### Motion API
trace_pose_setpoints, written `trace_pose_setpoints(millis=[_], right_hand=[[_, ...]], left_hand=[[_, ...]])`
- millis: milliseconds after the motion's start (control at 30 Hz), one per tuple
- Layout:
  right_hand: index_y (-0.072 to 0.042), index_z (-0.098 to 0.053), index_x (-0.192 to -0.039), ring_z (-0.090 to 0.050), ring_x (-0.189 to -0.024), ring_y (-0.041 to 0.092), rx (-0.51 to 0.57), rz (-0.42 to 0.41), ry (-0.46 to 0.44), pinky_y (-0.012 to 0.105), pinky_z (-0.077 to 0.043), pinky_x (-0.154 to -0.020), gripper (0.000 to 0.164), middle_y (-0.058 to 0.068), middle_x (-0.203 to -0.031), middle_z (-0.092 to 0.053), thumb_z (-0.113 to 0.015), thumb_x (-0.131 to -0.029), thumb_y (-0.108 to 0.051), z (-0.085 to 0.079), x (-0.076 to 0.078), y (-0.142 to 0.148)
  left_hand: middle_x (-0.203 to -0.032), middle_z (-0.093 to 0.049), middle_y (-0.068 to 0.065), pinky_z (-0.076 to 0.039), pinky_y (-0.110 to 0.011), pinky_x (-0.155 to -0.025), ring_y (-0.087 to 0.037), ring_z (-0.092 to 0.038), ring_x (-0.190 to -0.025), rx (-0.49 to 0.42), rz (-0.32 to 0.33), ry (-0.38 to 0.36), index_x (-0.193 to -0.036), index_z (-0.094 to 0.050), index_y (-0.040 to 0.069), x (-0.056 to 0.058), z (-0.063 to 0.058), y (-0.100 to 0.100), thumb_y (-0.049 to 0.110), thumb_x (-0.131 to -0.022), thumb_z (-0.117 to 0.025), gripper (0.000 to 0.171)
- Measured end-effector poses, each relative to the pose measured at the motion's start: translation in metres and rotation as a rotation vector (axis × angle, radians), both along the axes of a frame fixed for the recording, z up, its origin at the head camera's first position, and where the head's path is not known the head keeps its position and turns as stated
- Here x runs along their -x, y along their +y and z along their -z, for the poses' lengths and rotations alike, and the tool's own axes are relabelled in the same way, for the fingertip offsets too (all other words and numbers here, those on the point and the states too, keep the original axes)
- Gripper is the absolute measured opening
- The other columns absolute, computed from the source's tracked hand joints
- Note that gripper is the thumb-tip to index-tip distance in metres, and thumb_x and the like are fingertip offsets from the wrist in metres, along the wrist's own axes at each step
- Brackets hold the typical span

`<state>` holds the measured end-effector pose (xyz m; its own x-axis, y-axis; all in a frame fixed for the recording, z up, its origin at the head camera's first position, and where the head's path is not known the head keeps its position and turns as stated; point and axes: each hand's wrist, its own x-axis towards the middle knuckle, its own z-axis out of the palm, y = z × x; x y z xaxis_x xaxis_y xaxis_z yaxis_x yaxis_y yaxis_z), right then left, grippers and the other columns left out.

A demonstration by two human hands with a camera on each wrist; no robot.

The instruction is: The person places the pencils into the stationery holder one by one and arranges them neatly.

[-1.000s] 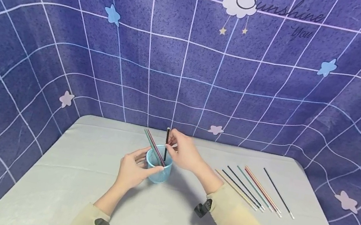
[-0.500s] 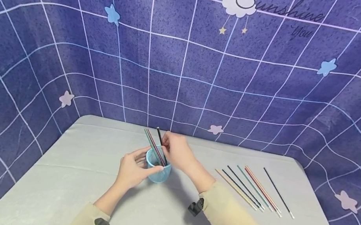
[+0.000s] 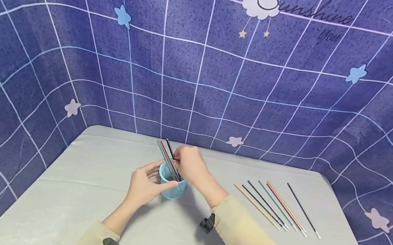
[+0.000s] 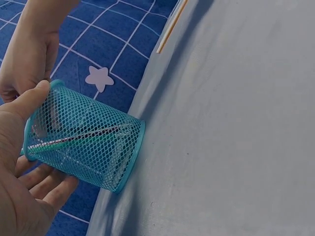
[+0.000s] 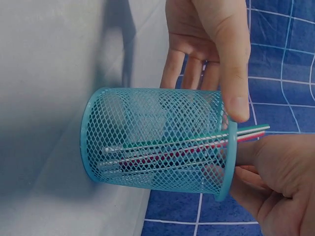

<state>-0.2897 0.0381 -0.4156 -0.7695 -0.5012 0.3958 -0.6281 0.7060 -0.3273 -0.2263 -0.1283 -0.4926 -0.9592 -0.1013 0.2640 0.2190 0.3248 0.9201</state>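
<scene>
My left hand (image 3: 143, 186) grips a light-blue mesh pencil cup (image 3: 174, 191), its thumb at the rim and fingers round the far side. The cup stands upright on the table. A green pencil (image 5: 255, 130) and a red pencil (image 5: 254, 136) lean inside it, their upper ends sticking out past the rim toward the left. Over the cup's opening, my right hand (image 3: 191, 165) pinches a black pencil (image 3: 169, 148), which slants beside the other two with its lower part inside the cup. The right fingertips are partly hidden behind the rim in the right wrist view.
Several thin pencils (image 3: 276, 207) in yellow, black, green and red lie side by side on the table to the right. One dark pencil (image 3: 303, 209) lies apart, farther right. A purple gridded curtain (image 3: 216, 99) rises behind the grey-white tabletop (image 3: 176, 240).
My right hand has moved a little left over the cup. The black pencil has gone from upright to leaning left, alongside the others. My left hand and the cup have stayed in place.
</scene>
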Motion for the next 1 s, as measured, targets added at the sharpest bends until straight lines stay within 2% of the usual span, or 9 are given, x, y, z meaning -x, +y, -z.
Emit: trace_pose_setpoints(millis=[233, 533, 733, 867, 1000], right_hand=[[0.0, -0.08, -0.094, -0.081, -0.082, 0.022, -0.029, 0.033, 0.007, 0.026, -0.07, -0.073, 0.009, 0.011, -0.09, -0.082, -0.084, -0.092, -0.008, 0.003, 0.001, -0.005], [0.0, -0.08, -0.1, -0.082, -0.087, 0.022, 0.017, 0.015, -0.017, 0.025, -0.071, -0.079, 0.007, 0.012, -0.094, -0.083, -0.079, -0.094, -0.003, 0.0, 0.0, 0.0], [0.0, -0.079, -0.098, -0.081, -0.082, 0.021, 0.086, 0.002, 0.049, 0.028, -0.071, -0.076, 0.008, 0.011, -0.089, -0.083, -0.077, -0.09, 0.002, -0.014, 0.001, 0.022], [-0.001, -0.078, -0.099, -0.08, -0.08, 0.02, 0.073, 0.03, 0.059, 0.028, -0.071, -0.074, 0.009, 0.01, -0.089, -0.082, -0.075, -0.091, 0.001, -0.024, 0.003, 0.045], [-0.001, -0.078, -0.099, -0.08, -0.08, 0.022, 0.045, 0.055, 0.072, 0.032, -0.071, -0.073, 0.011, 0.011, -0.089, -0.082, -0.074, -0.089, 0.003, -0.026, 0.007, 0.077]], left_hand=[[-0.134, -0.073, -0.022, -0.068, -0.039, -0.097, -0.038, -0.075, -0.118, 0.007, -0.003, -0.002, -0.142, -0.065, -0.001, 0.001, 0.0, 0.0, 0.03, -0.07, -0.103, 0.087], [-0.135, -0.073, -0.021, -0.068, -0.04, -0.097, -0.037, -0.075, -0.119, 0.019, -0.003, -0.004, -0.142, -0.065, 0.001, 0.001, 0.0, 0.0, 0.031, -0.071, -0.102, 0.086], [-0.135, -0.072, -0.023, -0.067, -0.044, -0.099, -0.04, -0.074, -0.12, 0.013, -0.011, -0.006, -0.142, -0.065, 0.001, 0.0, -0.001, 0.0, 0.028, -0.072, -0.102, 0.084], [-0.133, -0.073, -0.023, -0.067, -0.044, -0.099, -0.04, -0.075, -0.119, 0.007, -0.026, -0.006, -0.141, -0.065, 0.001, -0.001, -0.001, 0.0, 0.027, -0.07, -0.103, 0.084], [-0.133, -0.074, -0.022, -0.066, -0.044, -0.101, -0.04, -0.074, -0.12, -0.014, -0.023, -0.013, -0.142, -0.065, 0.002, 0.0, 0.002, 0.002, 0.028, -0.07, -0.103, 0.085]])
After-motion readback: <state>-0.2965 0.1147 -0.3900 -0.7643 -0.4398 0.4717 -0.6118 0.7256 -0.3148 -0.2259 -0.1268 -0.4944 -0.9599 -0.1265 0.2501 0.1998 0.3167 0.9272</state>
